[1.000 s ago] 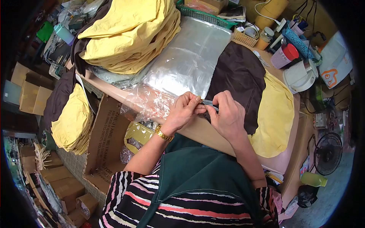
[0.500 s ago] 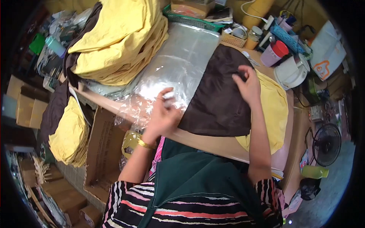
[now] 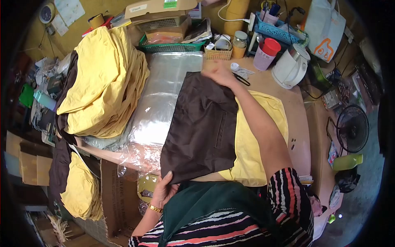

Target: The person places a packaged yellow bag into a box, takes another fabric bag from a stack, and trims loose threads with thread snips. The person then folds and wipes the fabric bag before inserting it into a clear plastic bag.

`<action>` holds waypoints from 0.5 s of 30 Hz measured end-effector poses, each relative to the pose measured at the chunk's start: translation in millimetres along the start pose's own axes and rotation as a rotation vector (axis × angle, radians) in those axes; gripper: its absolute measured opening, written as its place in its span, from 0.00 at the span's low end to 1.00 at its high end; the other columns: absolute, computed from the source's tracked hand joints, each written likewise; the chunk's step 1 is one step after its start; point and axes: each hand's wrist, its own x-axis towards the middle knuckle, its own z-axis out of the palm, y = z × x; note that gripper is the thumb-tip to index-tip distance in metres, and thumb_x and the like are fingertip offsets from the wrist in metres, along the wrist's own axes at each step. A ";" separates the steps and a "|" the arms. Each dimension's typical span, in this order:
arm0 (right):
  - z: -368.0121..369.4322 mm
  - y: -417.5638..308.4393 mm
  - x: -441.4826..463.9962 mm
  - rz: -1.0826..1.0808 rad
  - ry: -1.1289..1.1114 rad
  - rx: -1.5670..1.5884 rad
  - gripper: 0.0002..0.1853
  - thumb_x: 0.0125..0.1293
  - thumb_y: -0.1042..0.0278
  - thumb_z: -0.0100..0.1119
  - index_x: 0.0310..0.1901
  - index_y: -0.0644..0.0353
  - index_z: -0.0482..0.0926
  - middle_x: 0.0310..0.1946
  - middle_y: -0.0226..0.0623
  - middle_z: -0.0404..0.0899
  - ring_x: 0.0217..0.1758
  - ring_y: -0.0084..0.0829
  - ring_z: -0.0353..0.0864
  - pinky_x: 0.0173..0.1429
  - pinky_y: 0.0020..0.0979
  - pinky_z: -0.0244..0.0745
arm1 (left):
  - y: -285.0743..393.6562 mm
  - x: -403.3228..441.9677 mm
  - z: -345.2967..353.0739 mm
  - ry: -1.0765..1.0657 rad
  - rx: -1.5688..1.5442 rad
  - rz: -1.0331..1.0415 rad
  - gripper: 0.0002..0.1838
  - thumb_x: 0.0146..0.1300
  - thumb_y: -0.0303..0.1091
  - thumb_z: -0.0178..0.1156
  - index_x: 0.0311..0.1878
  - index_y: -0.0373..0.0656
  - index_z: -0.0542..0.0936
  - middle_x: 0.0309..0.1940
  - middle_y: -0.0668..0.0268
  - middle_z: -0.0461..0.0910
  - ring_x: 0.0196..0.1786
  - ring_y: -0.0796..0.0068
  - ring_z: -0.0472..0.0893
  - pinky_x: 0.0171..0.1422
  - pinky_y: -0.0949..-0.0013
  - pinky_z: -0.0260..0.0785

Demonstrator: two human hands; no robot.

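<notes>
A dark brown cloth piece (image 3: 193,131) with a stitched slit near its right side lies flat on the table, partly over a yellow cloth piece (image 3: 263,123). My left hand (image 3: 165,191) grips its lower left corner, thumb on top and fingers hidden underneath. At its upper edge, my right hand (image 3: 220,74) is blurred, so its fingers cannot be read clearly. Clear plastic bags (image 3: 164,90) lie flat to the left of the brown cloth. Beyond them rises a tall pile of folded yellow cloth (image 3: 103,86), with brown cloth along its left side.
Along the back stand a green basket (image 3: 173,47), a glass jar (image 3: 239,40), a red cup (image 3: 271,47) and a white kettle (image 3: 290,66). A black fan (image 3: 352,128) is at the right. An open carton (image 3: 119,201) stands below the table's front left edge.
My left hand has come down to the brown cloth's lower left corner and taken hold. My right hand has moved to its upper edge. The cloth now lies flatter, and the view has shifted.
</notes>
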 end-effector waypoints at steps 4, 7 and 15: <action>-35.6 -50.1 0.4 -0.423 -0.459 -0.090 0.33 0.59 0.49 0.67 0.60 0.63 0.74 0.58 0.48 0.76 0.59 0.42 0.76 0.66 0.38 0.67 | 55.8 -11.9 23.3 -0.099 0.168 0.234 0.36 0.53 0.27 0.62 0.68 0.35 0.65 0.62 0.54 0.73 0.64 0.57 0.74 0.71 0.53 0.65; -131.8 -152.3 -1.8 -0.146 -0.217 0.616 0.21 0.61 0.55 0.68 0.46 0.65 0.82 0.44 0.40 0.83 0.43 0.28 0.84 0.47 0.30 0.80 | 126.5 -16.1 -0.4 -0.411 0.078 0.774 0.37 0.54 0.38 0.58 0.68 0.33 0.65 0.65 0.51 0.70 0.67 0.56 0.71 0.75 0.51 0.58; -244.5 -178.0 -40.9 -0.853 0.148 0.603 0.07 0.63 0.63 0.58 0.33 0.56 0.73 0.37 0.33 0.75 0.41 0.26 0.74 0.45 0.26 0.71 | 117.0 -45.7 191.3 -0.997 0.125 1.104 0.21 0.56 0.40 0.65 0.49 0.40 0.73 0.41 0.62 0.73 0.42 0.68 0.74 0.55 0.60 0.66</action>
